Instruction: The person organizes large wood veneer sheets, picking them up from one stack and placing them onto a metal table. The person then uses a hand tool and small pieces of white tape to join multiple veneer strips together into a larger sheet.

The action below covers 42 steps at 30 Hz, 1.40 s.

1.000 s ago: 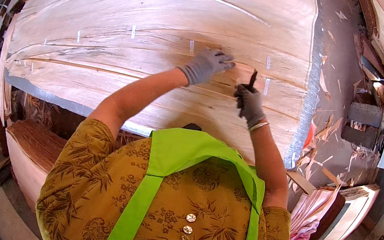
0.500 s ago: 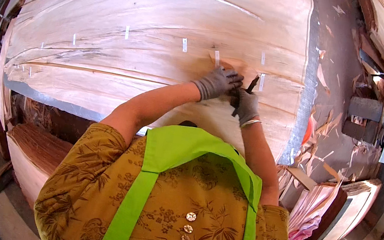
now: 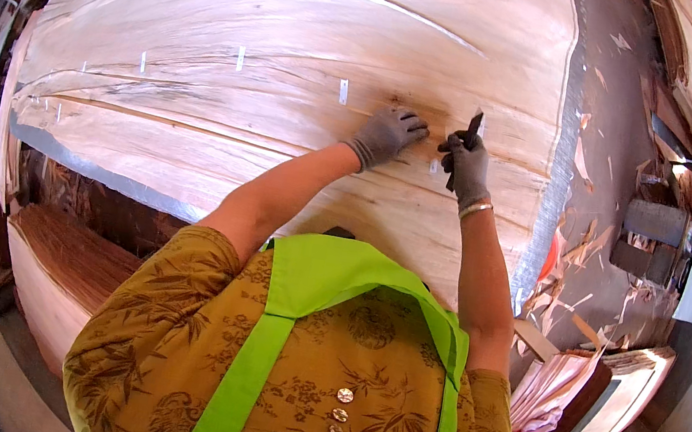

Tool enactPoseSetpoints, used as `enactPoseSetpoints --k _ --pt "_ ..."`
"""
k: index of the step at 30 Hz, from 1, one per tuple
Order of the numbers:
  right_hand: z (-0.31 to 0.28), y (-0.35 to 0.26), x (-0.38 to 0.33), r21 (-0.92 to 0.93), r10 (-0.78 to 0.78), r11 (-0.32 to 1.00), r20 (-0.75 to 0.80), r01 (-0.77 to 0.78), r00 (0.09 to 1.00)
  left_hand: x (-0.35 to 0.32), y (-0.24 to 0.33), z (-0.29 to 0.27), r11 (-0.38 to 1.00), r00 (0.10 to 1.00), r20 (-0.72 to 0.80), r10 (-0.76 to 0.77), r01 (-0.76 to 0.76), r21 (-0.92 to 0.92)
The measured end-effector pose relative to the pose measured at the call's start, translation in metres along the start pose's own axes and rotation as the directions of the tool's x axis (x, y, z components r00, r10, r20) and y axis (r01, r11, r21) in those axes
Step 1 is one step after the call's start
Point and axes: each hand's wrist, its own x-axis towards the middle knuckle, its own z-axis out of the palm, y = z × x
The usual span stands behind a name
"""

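A large pale wood veneer sheet (image 3: 303, 22) lies in front of me, with long cracks and small white tape strips along them. My left hand (image 3: 389, 137), in a grey glove, rests on the sheet with its fingers stretched out to the right, next to a crack. To the right, my right hand (image 3: 468, 165), also gloved, is closed around a slim black knife-like tool (image 3: 475, 126) that points away from me. A white tape strip (image 3: 434, 167) lies between the two hands, and another tape strip (image 3: 343, 91) is beyond my left wrist.
A grey border (image 3: 548, 201) shows along the sheet's right edge. Veneer scraps (image 3: 588, 243) litter the floor there, beside dark blocks (image 3: 651, 239). Veneer stacks stand at lower left (image 3: 56, 271) and lower right (image 3: 614, 399).
My hands have moved apart: the right one went up and right with the black tool, the left one slightly left. The brown scrap by my left fingers no longer shows.
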Motion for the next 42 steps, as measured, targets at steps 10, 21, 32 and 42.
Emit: enactPoseSetpoints --k 10,21,32,42 --pt "0.029 -0.014 0.014 -0.455 -0.316 0.807 0.208 0.377 0.926 0.007 0.007 0.001 0.919 0.956 0.057 -0.287 0.292 -0.267" --pt "-0.052 0.044 -0.087 0.063 0.278 0.953 0.203 -0.296 0.939 0.008 0.034 -0.018 0.997 0.996 -0.074 -0.056 0.06 0.045" --pt "-0.044 0.044 -0.093 0.067 0.297 0.945 0.241 -0.322 0.924 -0.051 0.086 -0.032 0.945 0.923 -0.239 -0.3 0.321 0.055" --pt "-0.037 0.057 -0.1 -0.017 0.266 0.964 0.174 -0.267 0.948 -0.26 0.12 -0.062 0.751 0.774 -0.129 -0.62 0.633 0.19"
